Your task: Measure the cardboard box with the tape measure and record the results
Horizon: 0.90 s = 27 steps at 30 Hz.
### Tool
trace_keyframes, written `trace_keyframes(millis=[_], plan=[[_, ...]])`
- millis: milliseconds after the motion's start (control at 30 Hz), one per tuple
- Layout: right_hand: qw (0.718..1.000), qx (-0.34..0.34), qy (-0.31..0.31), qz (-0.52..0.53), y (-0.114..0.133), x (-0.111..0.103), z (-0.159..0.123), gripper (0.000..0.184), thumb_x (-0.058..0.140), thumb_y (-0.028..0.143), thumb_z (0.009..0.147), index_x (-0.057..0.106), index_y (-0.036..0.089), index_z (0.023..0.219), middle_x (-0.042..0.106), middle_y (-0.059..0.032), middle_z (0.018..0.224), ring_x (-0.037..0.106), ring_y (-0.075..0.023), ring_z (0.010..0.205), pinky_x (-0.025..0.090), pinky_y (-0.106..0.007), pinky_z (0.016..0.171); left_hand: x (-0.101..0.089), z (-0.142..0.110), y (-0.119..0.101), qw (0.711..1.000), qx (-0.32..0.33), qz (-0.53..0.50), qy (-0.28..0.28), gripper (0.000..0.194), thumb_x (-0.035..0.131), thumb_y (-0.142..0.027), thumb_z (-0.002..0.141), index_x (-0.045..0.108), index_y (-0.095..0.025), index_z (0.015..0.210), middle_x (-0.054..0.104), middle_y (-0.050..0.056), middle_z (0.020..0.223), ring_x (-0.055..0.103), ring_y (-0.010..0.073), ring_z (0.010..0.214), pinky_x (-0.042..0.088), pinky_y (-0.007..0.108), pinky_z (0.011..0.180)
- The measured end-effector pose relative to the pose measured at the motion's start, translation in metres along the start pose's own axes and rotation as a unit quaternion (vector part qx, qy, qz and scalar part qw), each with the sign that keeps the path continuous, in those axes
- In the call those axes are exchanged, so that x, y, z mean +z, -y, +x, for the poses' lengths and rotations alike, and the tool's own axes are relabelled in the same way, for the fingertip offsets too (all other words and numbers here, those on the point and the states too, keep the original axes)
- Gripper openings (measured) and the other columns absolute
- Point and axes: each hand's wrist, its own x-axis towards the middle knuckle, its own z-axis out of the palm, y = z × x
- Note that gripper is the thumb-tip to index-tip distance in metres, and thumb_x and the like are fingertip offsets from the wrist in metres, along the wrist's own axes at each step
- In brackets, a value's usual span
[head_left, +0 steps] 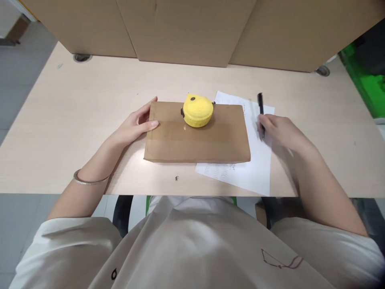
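A flat brown cardboard box (198,146) lies on the table in front of me. My left hand (134,125) grips its left end, thumb on the top face and the other fingers at the side, partly hidden. Near the box's back edge rests a yellow tape measure (197,112), touched by neither hand. In my right hand (281,128) is a black pen (260,105), pinched and held above a white sheet of paper (259,170). That sheet lies partly under the box, with writing visible at its lower left.
Tall cardboard panels (183,32) stand along the back of the light wooden table (75,116). Round cable holes (82,58) sit near the back corners. A small dark mark (177,178) shows near the front edge. Something bright green (365,86) is at the far right.
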Motion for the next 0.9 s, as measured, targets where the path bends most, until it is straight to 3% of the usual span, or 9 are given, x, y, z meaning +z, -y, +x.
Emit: trace_keyframes(millis=[100,167,200,267,367,467,633,900], plan=[[0.963,-0.013,0.013,0.268,-0.004,0.009,-0.015,0.055,0.092,0.075,0.101,0.066,0.029,0.085,0.065,-0.0045,0.069,0.053,-0.0214,0.058,0.043,-0.039,0.059,0.000,-0.001,-0.001,1.000,-0.009,0.009,-0.004,0.123,0.098,-0.088,0.092,0.052,-0.034,0.194,0.041,0.010,0.206,0.029,0.0579,0.193,0.036,0.071,0.159],[0.941,-0.024,0.029,0.338,-0.008,0.019,-0.021,0.065,0.110,0.071,0.082,0.060,0.030,0.083,0.065,-0.0008,0.062,0.048,-0.0165,0.047,0.037,-0.034,0.048,0.000,-0.002,-0.002,1.000,-0.013,0.014,-0.006,0.123,0.097,-0.089,0.092,0.053,-0.036,0.194,0.041,0.009,0.207,0.027,0.0588,0.193,0.034,0.073,0.159],[0.937,-0.035,0.037,0.347,-0.009,0.024,-0.023,0.070,0.115,0.067,0.077,0.056,0.030,0.081,0.064,0.0009,0.059,0.046,-0.0147,0.043,0.035,-0.032,0.045,0.000,-0.002,-0.003,1.000,-0.014,0.013,-0.006,0.122,0.098,-0.088,0.092,0.054,-0.037,0.193,0.042,0.008,0.206,0.027,0.0587,0.193,0.034,0.072,0.159],[0.933,-0.051,0.056,0.353,-0.011,0.032,-0.025,0.072,0.114,0.068,0.080,0.053,0.030,0.078,0.063,0.0018,0.056,0.046,-0.0130,0.040,0.035,-0.030,0.042,-0.002,-0.002,-0.003,1.000,-0.015,0.007,-0.006,0.120,0.100,-0.087,0.091,0.057,-0.038,0.191,0.048,0.006,0.203,0.028,0.0579,0.194,0.034,0.071,0.159],[0.930,-0.054,0.070,0.357,-0.009,0.035,-0.027,0.070,0.110,0.078,0.083,0.061,0.028,0.077,0.072,-0.0037,0.063,0.059,-0.0167,0.045,0.046,-0.032,0.042,-0.007,-0.002,-0.003,1.000,-0.019,0.007,-0.007,0.119,0.102,-0.085,0.089,0.058,-0.040,0.191,0.050,0.004,0.202,0.030,0.0571,0.193,0.036,0.069,0.159],[0.944,-0.061,0.061,0.319,-0.003,0.031,-0.028,0.068,0.117,0.070,0.074,0.064,0.028,0.073,0.072,-0.0037,0.063,0.064,-0.0178,0.050,0.054,-0.034,0.048,-0.011,-0.003,-0.004,0.999,-0.029,0.016,-0.003,0.120,0.102,-0.086,0.088,0.058,-0.044,0.190,0.047,0.002,0.204,0.029,0.0562,0.194,0.038,0.067,0.159],[0.954,-0.026,0.076,0.288,0.004,0.025,-0.027,0.052,0.116,0.043,0.066,0.067,0.029,0.069,0.067,0.0008,0.058,0.062,-0.0172,0.051,0.053,-0.033,0.052,-0.009,-0.004,-0.012,0.998,-0.057,0.025,-0.014,0.127,0.100,-0.095,0.081,0.062,-0.040,0.188,0.049,-0.002,0.203,0.024,0.0602,0.195,0.036,0.070,0.160],[0.953,-0.042,0.079,0.290,0.003,0.028,-0.026,0.049,0.113,0.052,0.065,0.069,0.030,0.060,0.069,-0.0013,0.059,0.060,-0.0186,0.054,0.049,-0.035,0.054,-0.005,-0.007,-0.019,0.998,-0.060,0.019,-0.010,0.112,0.101,-0.088,0.087,0.067,-0.044,0.184,0.046,0.000,0.205,0.027,0.0571,0.195,0.033,0.074,0.161]])
